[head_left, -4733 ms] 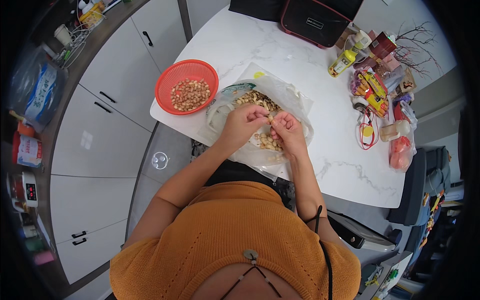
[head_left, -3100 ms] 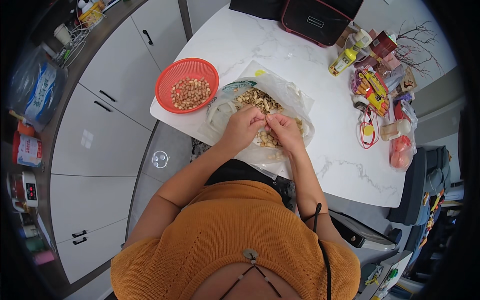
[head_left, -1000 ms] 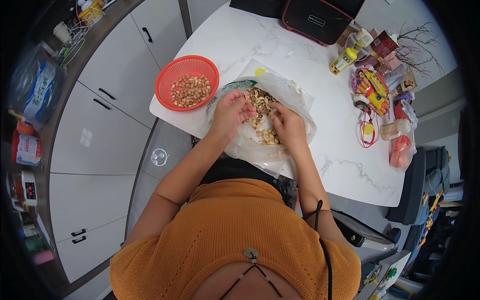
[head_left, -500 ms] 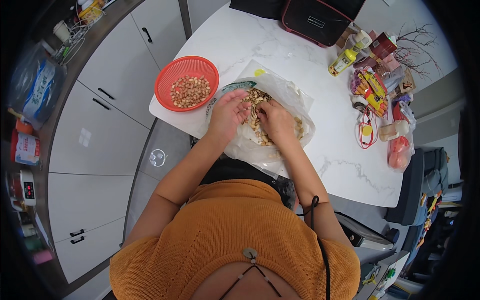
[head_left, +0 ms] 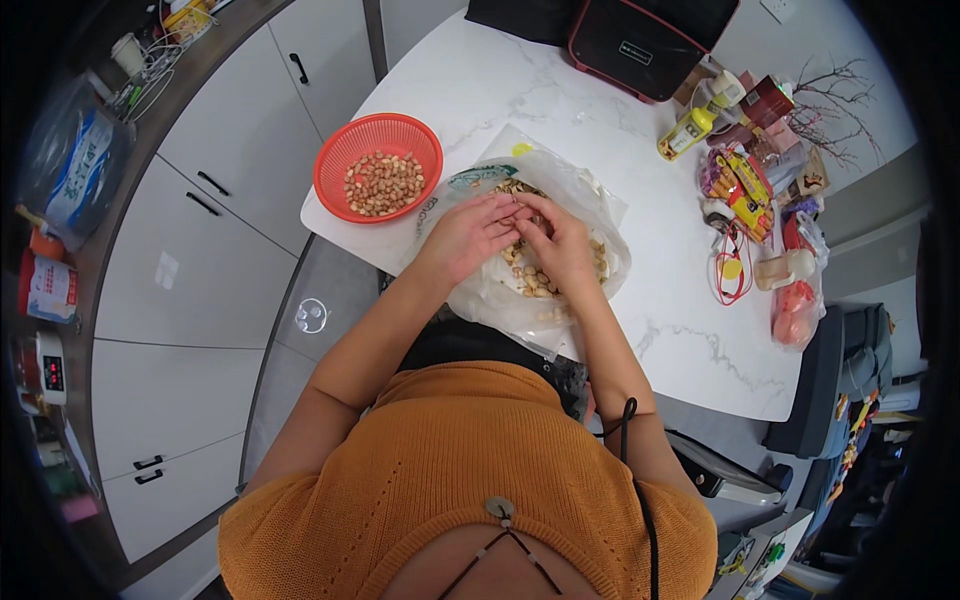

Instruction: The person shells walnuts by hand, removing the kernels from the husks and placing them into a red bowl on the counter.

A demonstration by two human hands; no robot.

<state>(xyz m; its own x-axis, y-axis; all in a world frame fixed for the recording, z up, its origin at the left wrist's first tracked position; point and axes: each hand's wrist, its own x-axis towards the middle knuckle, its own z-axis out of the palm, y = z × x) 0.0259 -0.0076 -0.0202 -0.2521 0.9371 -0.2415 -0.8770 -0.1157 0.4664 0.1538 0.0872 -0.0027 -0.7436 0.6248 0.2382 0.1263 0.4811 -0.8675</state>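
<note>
A thin white plastic bag [head_left: 590,200] lies spread open at the table's near edge, with peanuts and shell pieces [head_left: 535,283] inside it. Over the bag, my left hand [head_left: 475,232] is turned palm up, its fingers stretched toward the right hand. The fingertips of both hands meet above the bag's middle. My right hand [head_left: 560,242] has its thumb and fingers drawn together in a pinch; whatever sits between them is hidden. Left of the bag stands a red plastic basket [head_left: 428,150] holding many shelled peanuts [head_left: 385,185].
The white marbled table [head_left: 700,330] bears a black box-shaped appliance [head_left: 635,50] at the back. Along its right side are a yellow bottle [head_left: 690,130], snack packs [head_left: 745,190], a red cord [head_left: 733,280] and bagged fruit [head_left: 795,312]. White cabinets [head_left: 190,270] stand on the left.
My right hand has lifted from the bag's contents and come to the left hand's fingertips. The left hand has shifted slightly right, its fingers now reaching toward the right hand.
</note>
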